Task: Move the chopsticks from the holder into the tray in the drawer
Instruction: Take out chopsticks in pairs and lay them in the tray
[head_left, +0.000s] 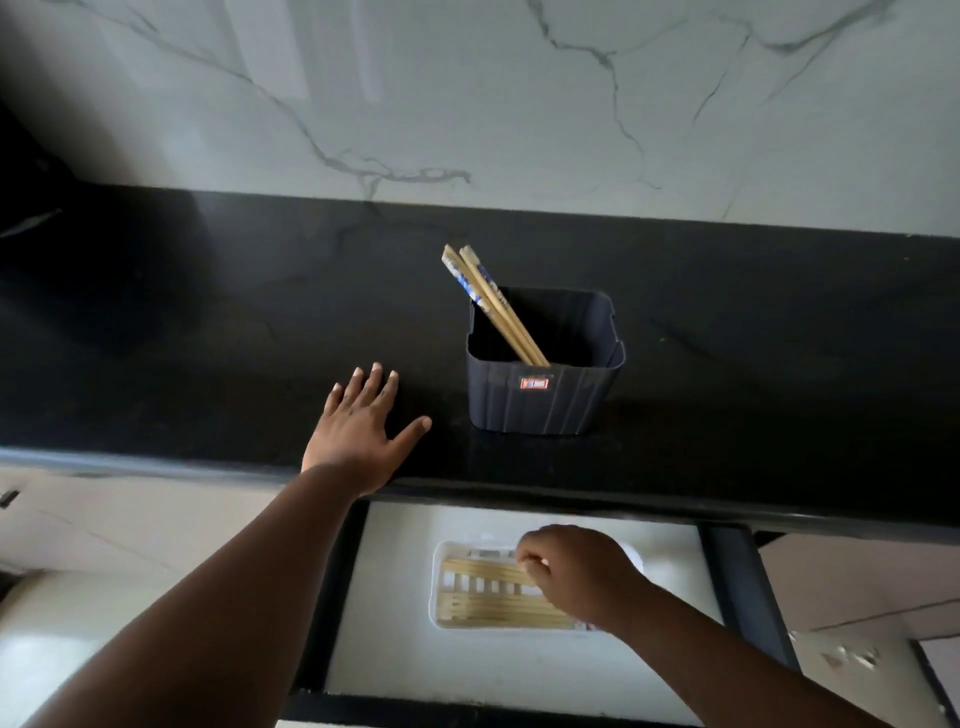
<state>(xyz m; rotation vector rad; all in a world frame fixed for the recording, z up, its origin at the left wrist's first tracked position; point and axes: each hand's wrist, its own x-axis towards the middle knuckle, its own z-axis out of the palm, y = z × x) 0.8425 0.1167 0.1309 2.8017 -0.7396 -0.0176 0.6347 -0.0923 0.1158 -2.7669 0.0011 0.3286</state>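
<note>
2 hands (363, 415) (566, 571), 2 chopsticks (493, 301) in 1 holder (540, 400)

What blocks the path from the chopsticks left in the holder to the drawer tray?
Nothing fixed: holder open-topped, chopsticks sticking out, drawer open. Only the right hand over the white tray, on chopsticks already there.

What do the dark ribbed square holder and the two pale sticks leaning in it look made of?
Dark ribbed square holder: likely matte moulded plastic, judging by its thin walls and even ribs. Two pale sticks: probably bamboo or wood, tan and unvarnished-looking, with blue-and-white printed tops.
</note>
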